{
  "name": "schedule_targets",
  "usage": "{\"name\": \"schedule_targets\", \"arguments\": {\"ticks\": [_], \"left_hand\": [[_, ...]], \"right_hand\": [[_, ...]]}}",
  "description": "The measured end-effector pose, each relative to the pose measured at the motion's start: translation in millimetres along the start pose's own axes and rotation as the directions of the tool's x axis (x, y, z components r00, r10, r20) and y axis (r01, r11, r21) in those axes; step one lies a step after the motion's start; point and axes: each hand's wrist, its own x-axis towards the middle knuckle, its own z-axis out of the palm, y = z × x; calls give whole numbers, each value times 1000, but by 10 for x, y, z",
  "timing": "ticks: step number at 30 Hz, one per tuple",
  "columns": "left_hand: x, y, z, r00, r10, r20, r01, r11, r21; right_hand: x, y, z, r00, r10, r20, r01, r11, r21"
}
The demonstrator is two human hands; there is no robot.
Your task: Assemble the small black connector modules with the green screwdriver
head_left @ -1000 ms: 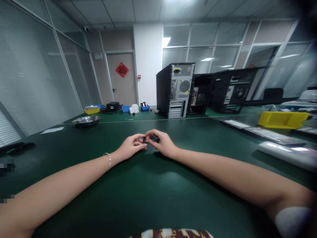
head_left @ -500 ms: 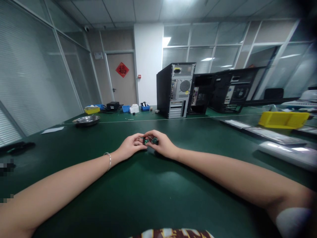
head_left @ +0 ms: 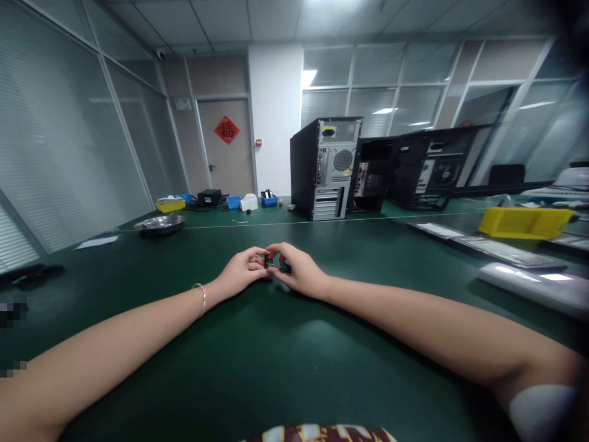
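Over the middle of the green table (head_left: pixel 285 356), my two hands meet, fingertips close together. My left hand (head_left: pixel 243 270), with a silver bracelet at the wrist, is closed in a pinch on a small dark part (head_left: pixel 266 261), which stands on edge between thumb and fingers. My right hand (head_left: pixel 301 271) is closed around a small screwdriver (head_left: pixel 286 268), its dark handle partly hidden in the palm. Its thin metal shaft points left at the small part. Whether the tip touches the part is too small to tell.
Behind my hands stands a computer tower (head_left: pixel 326 169), with more open cases (head_left: pixel 430 169) to its right. At right lie a yellow bin (head_left: pixel 524 222) and flat silver panels (head_left: pixel 529 282). A metal bowl (head_left: pixel 162 225) and small blue trays (head_left: pixel 234 202) stand at far left.
The small part has turned in my left fingers, so its green face no longer shows. The screwdriver has swung level, and my right hand has shifted slightly left.
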Motion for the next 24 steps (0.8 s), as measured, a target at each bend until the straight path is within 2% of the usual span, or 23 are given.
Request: {"name": "schedule_targets", "arguments": {"ticks": [8, 13, 24], "left_hand": [[-7, 2, 2, 1000, 22, 4, -22, 999, 39], [-6, -4, 1, 1000, 17, 6, -17, 1000, 10], [-7, 2, 13, 1000, 26, 17, -26, 1000, -18]], "right_hand": [[-1, 0, 6, 1000, 6, 16, -6, 1000, 4], [-11, 49, 40, 999, -20, -38, 21, 999, 37], [-15, 44, 42, 1000, 14, -18, -14, 999, 52]]}}
